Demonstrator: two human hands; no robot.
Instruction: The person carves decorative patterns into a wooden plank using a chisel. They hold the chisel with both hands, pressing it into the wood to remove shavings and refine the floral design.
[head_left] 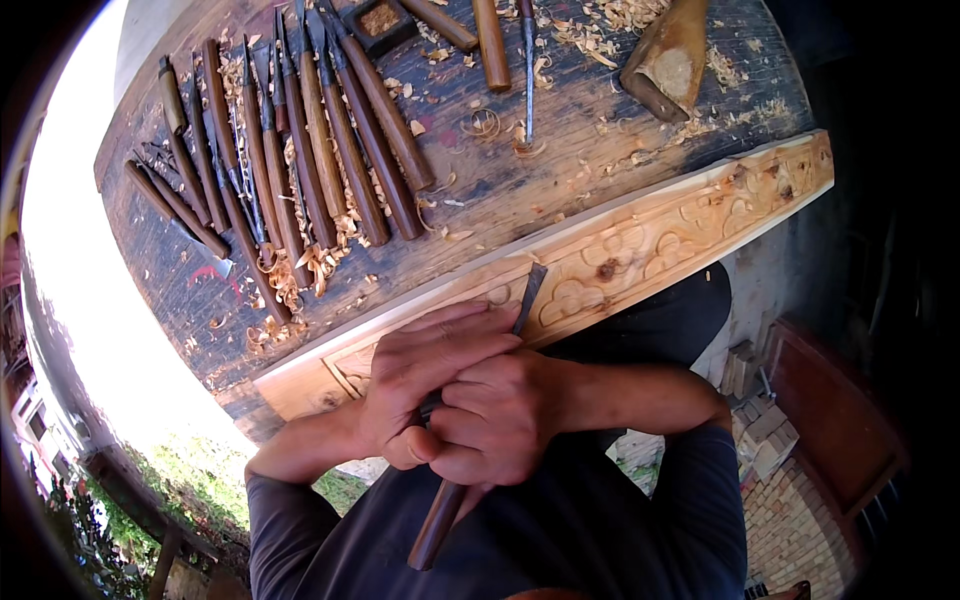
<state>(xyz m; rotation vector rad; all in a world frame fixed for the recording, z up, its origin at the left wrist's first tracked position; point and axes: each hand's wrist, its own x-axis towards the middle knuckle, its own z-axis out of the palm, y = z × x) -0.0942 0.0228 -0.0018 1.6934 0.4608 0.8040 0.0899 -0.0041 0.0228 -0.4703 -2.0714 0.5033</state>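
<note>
A wood-carving chisel (436, 528) slants across the board with its dark handle toward my body. Its flat metal blade tip rests on the carved face of a long pale wooden board (690, 225). My right hand (500, 418) is wrapped in a fist round the handle. Over the upper handle and blade lies my left hand (430, 360), its fingers pressed together and its thumb hooked beside the handle. Rounded, scroll-like relief shapes and a few dark knots mark the board. My hands hide part of the carving and the chisel's middle.
The board lies along the near edge of a worn wooden table (500, 210). Several wooden-handled carving tools (310, 150) lie in a row at left among curled shavings. A wooden mallet (668, 65) and a small dark square box (380, 22) are at the far side. Stacked blocks (765, 435) stand below right.
</note>
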